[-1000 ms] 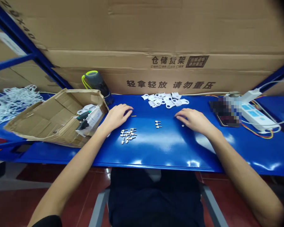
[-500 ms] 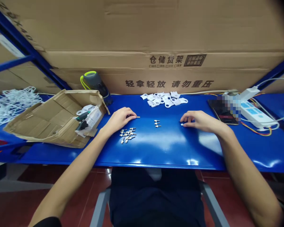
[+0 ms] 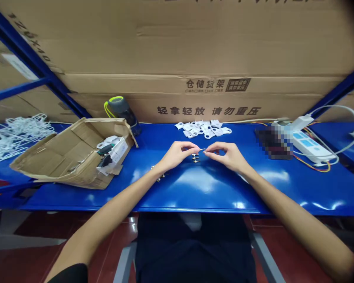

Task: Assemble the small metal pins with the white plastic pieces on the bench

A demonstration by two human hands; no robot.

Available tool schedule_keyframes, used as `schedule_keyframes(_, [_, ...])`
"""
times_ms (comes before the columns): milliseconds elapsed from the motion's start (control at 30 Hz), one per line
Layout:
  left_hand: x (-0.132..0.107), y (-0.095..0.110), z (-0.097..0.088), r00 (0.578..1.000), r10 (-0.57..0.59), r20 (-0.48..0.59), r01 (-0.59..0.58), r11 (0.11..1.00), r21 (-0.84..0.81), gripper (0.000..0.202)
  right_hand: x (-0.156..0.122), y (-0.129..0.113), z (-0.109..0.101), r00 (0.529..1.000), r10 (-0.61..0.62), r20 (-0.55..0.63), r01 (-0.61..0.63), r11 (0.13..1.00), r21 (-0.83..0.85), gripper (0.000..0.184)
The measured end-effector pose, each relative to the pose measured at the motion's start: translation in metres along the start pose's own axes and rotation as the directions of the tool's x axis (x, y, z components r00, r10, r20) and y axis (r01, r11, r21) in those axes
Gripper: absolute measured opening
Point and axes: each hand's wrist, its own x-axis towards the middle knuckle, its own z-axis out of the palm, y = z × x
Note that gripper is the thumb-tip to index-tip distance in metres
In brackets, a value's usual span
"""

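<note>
Pin [image 3: 202, 149] jutted from pinched fingertips of left hand [image 3: 179, 154]; right hand [image 3: 224, 155], fingers narrow near pin's tip, contents too small to tell. Pin sat just beyond three pin-shaped fittings [image 3: 196, 158]; steady, straight alignment seemed key.

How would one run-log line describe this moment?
left hand: pinching thin rod | right hand: at its other end, grip unclear | blue table: three small pin-like parts in a row
</note>
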Motion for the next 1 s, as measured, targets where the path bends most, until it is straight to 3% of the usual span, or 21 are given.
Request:
schedule_keyframes(233, [-0.013,-0.005,0.005,0.995,0.045,-0.086,-0.038,0.996,0.086,0.032,-0.004,0.001,0.016,0.998,0.005,-0.067,0.007,0.984,0.181,0.024])
schedule_keyframes(367, [-0.014,-0.003,0.009,0.992,0.091,-0.091,-0.076,0.986,0.152,0.026,-0.006,-0.001,0.015,0.999,-0.006,-0.044,0.009,0.996,0.083,0.019])
schedule_keyframes(633, [-0.018,-0.003,0.014,0.986,0.149,-0.077,-0.130,0.969,0.212,0.023,-0.007,-0.008,0.020,0.993,-0.052,-0.106,0.049,0.998,-0.026,0.013])
schedule_keyframes(867, [-0.019,-0.003,0.012,0.947,0.317,-0.058,-0.278,0.892,0.356,0.021,-0.007,-0.011,0.018,0.983,-0.120,-0.142,0.108,0.990,-0.092,0.012])
schedule_keyframes(1000, [-0.020,-0.003,0.013,0.932,0.347,-0.101,-0.284,0.876,0.391,0.019,-0.007,-0.012,0.019,0.979,-0.133,-0.156,0.121,0.989,-0.081,0.012])
